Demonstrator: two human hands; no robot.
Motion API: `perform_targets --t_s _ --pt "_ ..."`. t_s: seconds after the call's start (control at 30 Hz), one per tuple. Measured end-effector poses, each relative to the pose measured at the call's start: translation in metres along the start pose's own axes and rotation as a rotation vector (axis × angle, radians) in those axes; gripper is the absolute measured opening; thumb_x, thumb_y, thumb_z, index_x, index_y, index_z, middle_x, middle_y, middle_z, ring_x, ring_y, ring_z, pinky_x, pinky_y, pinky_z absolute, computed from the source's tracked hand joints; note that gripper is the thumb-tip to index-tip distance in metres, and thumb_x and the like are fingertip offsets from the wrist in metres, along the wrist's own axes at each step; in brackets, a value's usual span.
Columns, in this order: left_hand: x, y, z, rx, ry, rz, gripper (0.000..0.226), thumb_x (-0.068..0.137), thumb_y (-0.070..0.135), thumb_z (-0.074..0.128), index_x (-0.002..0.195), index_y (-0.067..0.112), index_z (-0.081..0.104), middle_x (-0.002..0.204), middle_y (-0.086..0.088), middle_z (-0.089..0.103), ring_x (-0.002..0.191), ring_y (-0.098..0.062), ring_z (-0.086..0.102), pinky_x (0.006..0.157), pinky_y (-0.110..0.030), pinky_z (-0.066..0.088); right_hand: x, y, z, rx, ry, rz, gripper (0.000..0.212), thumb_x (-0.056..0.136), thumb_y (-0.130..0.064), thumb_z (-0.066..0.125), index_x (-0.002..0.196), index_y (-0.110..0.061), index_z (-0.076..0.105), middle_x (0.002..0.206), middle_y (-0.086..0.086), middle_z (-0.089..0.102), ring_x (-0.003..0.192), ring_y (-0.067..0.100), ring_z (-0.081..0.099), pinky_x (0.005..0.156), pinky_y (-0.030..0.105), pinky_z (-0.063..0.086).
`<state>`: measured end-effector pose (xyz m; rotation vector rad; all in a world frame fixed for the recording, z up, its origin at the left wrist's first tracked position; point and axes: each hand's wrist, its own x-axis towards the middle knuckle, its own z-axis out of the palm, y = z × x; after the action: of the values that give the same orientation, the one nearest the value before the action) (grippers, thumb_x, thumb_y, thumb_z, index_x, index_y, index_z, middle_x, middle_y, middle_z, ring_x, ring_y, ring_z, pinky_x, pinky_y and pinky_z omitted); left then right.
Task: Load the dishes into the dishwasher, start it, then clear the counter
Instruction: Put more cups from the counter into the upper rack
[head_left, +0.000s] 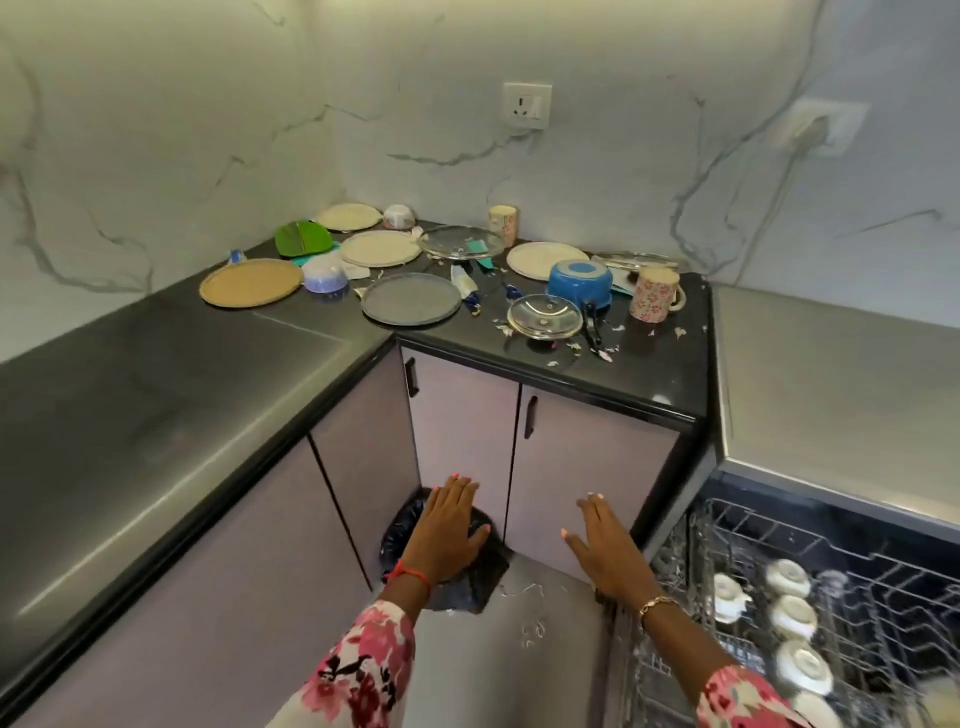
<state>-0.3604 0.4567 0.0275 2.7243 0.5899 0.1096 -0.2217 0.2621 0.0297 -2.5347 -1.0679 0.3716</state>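
The black L-shaped tabletop (156, 389) carries its load in the far corner. A grey plate (411, 298) lies near the front edge, in the middle of the cluster. At nine o'clock of it lie an upturned blue-and-white bowl (325, 275) and, further out, a tan plate (251, 282). A green leaf-shaped plate (303, 238) is at eleven o'clock, a cream plate (381, 248) at twelve, and a large glass lid (460, 241) at one. At three o'clock sit a small glass lid (543, 316), an upside-down blue saucepan (580, 283) and a floral mug (654, 293). Pale scraps (602, 354) are strewn at four o'clock.
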Motion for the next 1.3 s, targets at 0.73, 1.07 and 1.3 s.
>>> perform_targets --t_s 0.73,1.07,1.3 --pt "0.332 -0.055 -0.073 0.027 0.042 0.069 0.065 0.098 0.036 0.043 0.150 0.011 0.014 0.159 -0.007 0.008 0.148 -0.020 0.001 0.120 -0.037 0.001 0.293 0.063 -0.141 -0.091 0.202 0.121 0.074 0.096 -0.052 0.031 0.150 -0.008 0.003 0.159 0.007 -0.003 0.147 0.019 -0.003 0.119 0.037 0.004" --pt "0.415 -0.071 -0.054 0.030 -0.098 0.072 0.066 0.100 0.038 0.037 0.151 0.013 0.004 0.160 -0.005 -0.002 0.148 -0.018 -0.005 0.121 -0.035 -0.001 0.388 0.101 -0.208 -0.173 0.344 0.171 0.076 0.094 -0.048 0.044 0.150 -0.010 0.009 0.157 0.011 0.008 0.146 0.026 0.005 0.120 0.041 0.009" --pt "0.418 -0.070 -0.042 0.147 -0.072 0.079 0.106 0.065 0.078 -0.018 0.150 0.018 -0.001 0.157 0.002 -0.011 0.147 -0.014 -0.009 0.119 -0.033 -0.008 0.440 0.123 -0.238 -0.301 0.226 0.278 0.081 0.091 -0.048 0.050 0.149 -0.009 0.010 0.158 0.013 0.003 0.146 0.030 0.001 0.117 0.048 0.006"
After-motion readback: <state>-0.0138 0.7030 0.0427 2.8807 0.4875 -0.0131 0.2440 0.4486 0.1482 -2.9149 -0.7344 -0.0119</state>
